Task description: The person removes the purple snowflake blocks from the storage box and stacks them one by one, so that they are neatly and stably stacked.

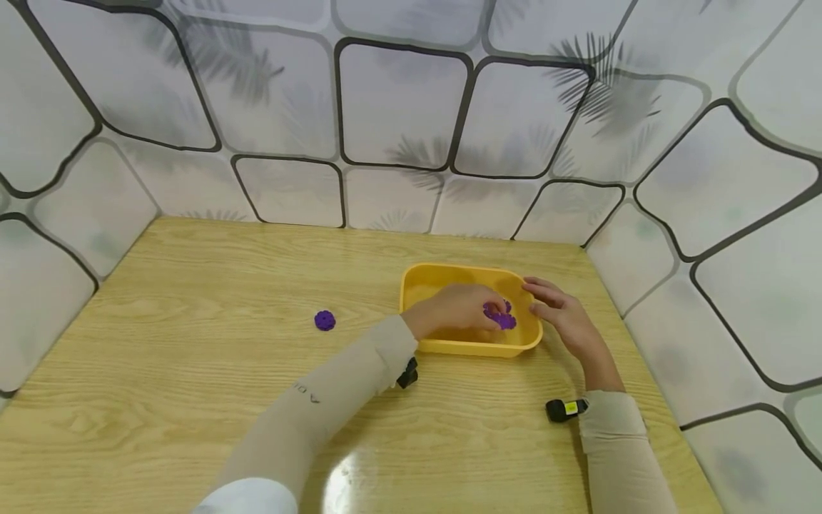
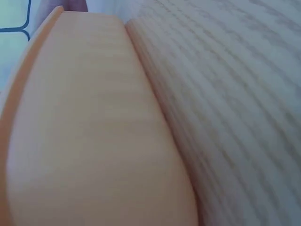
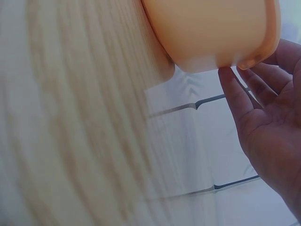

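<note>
A yellow plastic tray (image 1: 465, 349) stands on the table, right of centre. My left hand (image 1: 459, 308) reaches over its near left rim and pinches at small purple scalloped pieces (image 1: 506, 321) inside. The fingers partly cover these pieces, so their number is unclear. Against the tray's right end rests my right hand (image 1: 568, 321), its fingertips touching the rim and outer wall. The right wrist view shows that hand (image 3: 268, 110) with fairly straight fingers on the tray's outside (image 3: 211, 33). In the left wrist view, the tray's side wall (image 2: 94, 122) hides the left hand.
A round purple piece (image 1: 325, 320) lies alone on the wood-grain table (image 1: 193, 371), left of the tray. Patterned white panels (image 1: 398, 107) enclose the back and both sides of the table. A black wrist camera (image 1: 565, 410) sits on the right wrist.
</note>
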`<state>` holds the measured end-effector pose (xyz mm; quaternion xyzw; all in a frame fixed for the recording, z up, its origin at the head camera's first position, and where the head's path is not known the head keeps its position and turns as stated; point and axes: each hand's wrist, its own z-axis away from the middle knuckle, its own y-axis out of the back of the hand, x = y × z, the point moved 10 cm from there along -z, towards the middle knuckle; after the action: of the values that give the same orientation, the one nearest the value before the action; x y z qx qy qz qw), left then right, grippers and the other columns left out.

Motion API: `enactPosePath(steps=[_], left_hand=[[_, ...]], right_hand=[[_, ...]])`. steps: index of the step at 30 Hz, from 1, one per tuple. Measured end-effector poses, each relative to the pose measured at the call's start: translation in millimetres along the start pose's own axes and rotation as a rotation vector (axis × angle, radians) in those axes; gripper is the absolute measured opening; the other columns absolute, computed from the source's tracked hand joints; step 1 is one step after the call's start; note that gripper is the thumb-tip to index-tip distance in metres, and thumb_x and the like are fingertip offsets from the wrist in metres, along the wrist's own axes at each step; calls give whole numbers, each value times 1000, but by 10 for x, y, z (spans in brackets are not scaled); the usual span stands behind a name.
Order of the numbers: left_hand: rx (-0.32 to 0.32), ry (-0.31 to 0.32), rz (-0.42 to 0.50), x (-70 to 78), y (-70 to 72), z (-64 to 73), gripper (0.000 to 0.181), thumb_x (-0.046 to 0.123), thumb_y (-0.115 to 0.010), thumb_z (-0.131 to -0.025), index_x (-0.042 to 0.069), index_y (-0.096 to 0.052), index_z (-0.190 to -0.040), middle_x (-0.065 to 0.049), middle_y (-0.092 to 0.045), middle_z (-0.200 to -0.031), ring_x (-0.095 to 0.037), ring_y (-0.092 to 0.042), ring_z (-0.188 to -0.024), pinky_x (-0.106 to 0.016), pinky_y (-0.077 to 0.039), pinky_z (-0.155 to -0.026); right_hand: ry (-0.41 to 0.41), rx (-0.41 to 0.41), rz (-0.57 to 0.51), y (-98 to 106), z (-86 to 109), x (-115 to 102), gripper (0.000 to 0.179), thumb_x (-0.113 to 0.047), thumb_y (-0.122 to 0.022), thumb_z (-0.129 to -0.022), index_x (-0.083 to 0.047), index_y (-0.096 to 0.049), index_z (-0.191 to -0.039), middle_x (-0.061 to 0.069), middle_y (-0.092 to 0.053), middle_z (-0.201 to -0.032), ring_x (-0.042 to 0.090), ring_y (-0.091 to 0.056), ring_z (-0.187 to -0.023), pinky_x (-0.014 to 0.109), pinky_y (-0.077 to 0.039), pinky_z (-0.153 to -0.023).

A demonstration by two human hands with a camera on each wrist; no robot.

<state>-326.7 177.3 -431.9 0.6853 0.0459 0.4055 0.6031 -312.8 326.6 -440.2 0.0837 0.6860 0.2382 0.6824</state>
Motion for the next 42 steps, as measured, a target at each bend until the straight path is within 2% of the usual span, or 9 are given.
enactPosePath(steps=[4, 7, 16, 23, 27, 34, 42], left_hand=[[29, 17, 9, -55, 138, 120, 38, 45, -69, -94, 26, -68, -127, 10, -66, -124, -9, -61, -113, -30, -48, -97], [43, 12, 27, -89, 222, 222, 38, 44, -70, -94, 25, -67, -127, 12, -66, -119, -9, -61, -112, -28, -48, -97], [60, 14, 43, -200, 384, 530, 36, 43, -70, -94, 26, -68, -126, 14, -66, -111, -9, -62, -103, -26, -48, -88], [113, 23, -1, -308, 517, 795, 34, 46, -69, -94, 30, -68, -124, 18, -66, -108, -6, -59, -84, -28, -45, -70], [139, 32, 5, -374, 604, 965, 35, 44, -70, -93, 29, -68, -125, 16, -66, -109, -9, -57, -79, -29, -45, -69], [176, 96, 14, -579, 708, 1290, 36, 44, -72, -92, 28, -69, -124, 15, -66, -107, -9, -57, -80, -29, -46, -68], [216, 178, 26, -811, 798, 1732, 34, 47, -72, -91, 31, -69, -122, 14, -66, -107, -10, -56, -80, -30, -45, -66]], right_hand=[[-6, -3, 14, -14, 4, -9, 49, -21, -58, -104, -7, -48, -149, 8, -29, -165, 32, -26, -152, 6, -39, -97], [-5, 2, 14, -15, 7, -19, 49, -22, -58, -103, -6, -49, -149, 8, -30, -165, 32, -26, -152, 6, -40, -97], [15, 15, -2, 0, 15, -30, 49, -20, -58, -103, -2, -49, -148, 12, -30, -164, 36, -26, -150, 7, -42, -95], [27, 12, -1, 3, 8, -14, 50, -21, -58, -104, -1, -48, -148, 14, -30, -164, 37, -28, -149, 7, -42, -96], [24, 9, -7, -9, -4, -14, 49, -21, -58, -103, -2, -48, -148, 13, -30, -164, 36, -28, -149, 7, -42, -96], [17, 17, -10, -2, 0, -39, 49, -20, -59, -103, -3, -49, -148, 12, -30, -164, 36, -28, -150, 7, -42, -95], [3, 10, -3, -10, -2, -9, 51, -23, -58, -103, -4, -48, -149, 11, -29, -165, 35, -28, -150, 6, -41, -96]])
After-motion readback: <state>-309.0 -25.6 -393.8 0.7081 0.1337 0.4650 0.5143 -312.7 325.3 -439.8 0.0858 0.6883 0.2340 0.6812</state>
